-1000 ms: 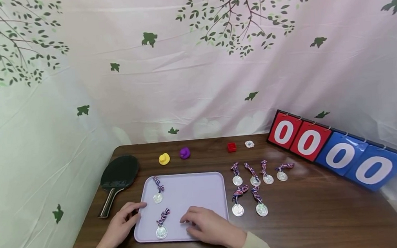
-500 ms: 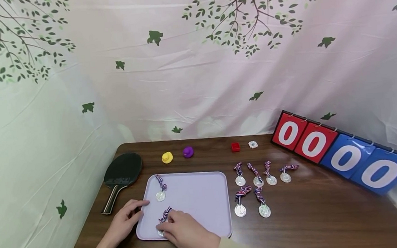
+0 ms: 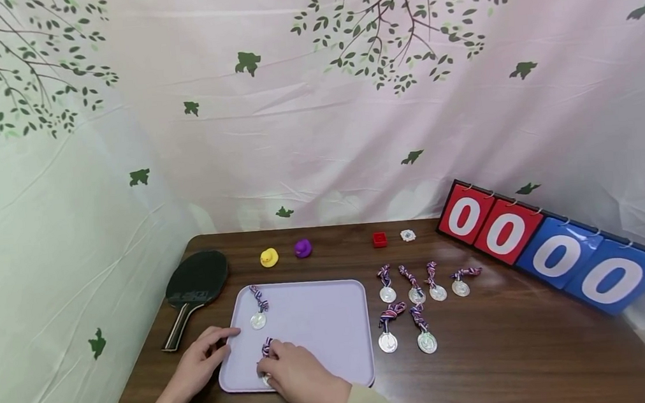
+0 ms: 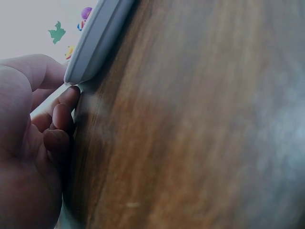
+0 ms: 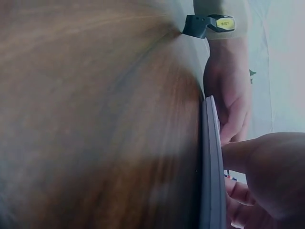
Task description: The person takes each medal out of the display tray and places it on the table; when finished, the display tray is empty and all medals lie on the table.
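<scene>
A light purple tray [image 3: 333, 319] lies on the table with two silver medals on tied striped ribbons. One medal [image 3: 259, 321] lies toward its far left corner. Over the other, nearer medal [image 3: 266, 380], my right hand [image 3: 300, 373] curls its thumb and fingers, pinching it; the ribbon [image 3: 266, 345] shows past the fingers and most of the disc is hidden. My left hand [image 3: 200, 356] rests at the tray's left side, a fingertip on the rim. In the left wrist view its fingers [image 4: 62, 117] lie loosely bent beside the tray's rim [image 4: 95, 47].
Several more medals [image 3: 388, 342] lie in two rows right of the tray. A table tennis bat [image 3: 197, 279] lies at left. Behind stand a yellow duck [image 3: 268, 257], a purple duck [image 3: 303, 248], a red box [image 3: 379, 240] and a white piece [image 3: 408, 235]. A scoreboard [image 3: 556, 245] stands at right.
My right hand has moved left across the tray and come down on the nearer medal, taking hold of it. The left hand has stayed at the tray's left edge.
</scene>
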Available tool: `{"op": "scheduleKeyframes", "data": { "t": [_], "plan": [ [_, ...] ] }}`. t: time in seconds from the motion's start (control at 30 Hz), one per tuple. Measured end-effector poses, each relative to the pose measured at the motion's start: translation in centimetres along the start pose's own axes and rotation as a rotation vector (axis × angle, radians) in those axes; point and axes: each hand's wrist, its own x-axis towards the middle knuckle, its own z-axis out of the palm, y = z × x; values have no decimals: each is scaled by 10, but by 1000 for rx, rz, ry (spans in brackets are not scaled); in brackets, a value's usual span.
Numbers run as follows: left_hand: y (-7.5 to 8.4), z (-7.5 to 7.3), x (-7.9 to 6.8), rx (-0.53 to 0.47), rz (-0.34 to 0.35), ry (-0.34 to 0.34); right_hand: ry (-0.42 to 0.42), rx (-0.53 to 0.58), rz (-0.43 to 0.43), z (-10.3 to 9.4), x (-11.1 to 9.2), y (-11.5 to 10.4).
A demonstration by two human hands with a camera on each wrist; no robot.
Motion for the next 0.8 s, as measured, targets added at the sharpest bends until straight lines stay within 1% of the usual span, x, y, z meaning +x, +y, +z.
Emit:
{"op": "scheduleKeyframes", "data": {
  "t": [0.1, 0.23, 0.3, 0.4, 0.53, 0.63, 0.67, 0.8],
  "plan": [
    [-8, 2, 1, -8, 5, -2, -36, 60, 24, -1, 0, 2],
    [-9, 2, 2, -14, 12, -2, -40, 169, 41, -1, -1, 4],
    [-4, 1, 1, -7, 13, 3, -28, 214, 38, -1, -1, 5],
    [8, -1, 0, 0, 9, 4, -20, 256, 35, -1, -2, 5],
    [25, -5, -3, 17, -17, -11, -48, 292, 61, -2, -4, 6],
    [29, -7, -4, 28, -29, -19, -63, 308, 76, -2, -5, 8],
    [29, -7, -4, 30, -32, -21, -61, 307, 71, -2, -6, 9],
    [3, -1, 0, 38, -31, -14, -46, 295, 33, -5, -9, 12]
  ]
}}
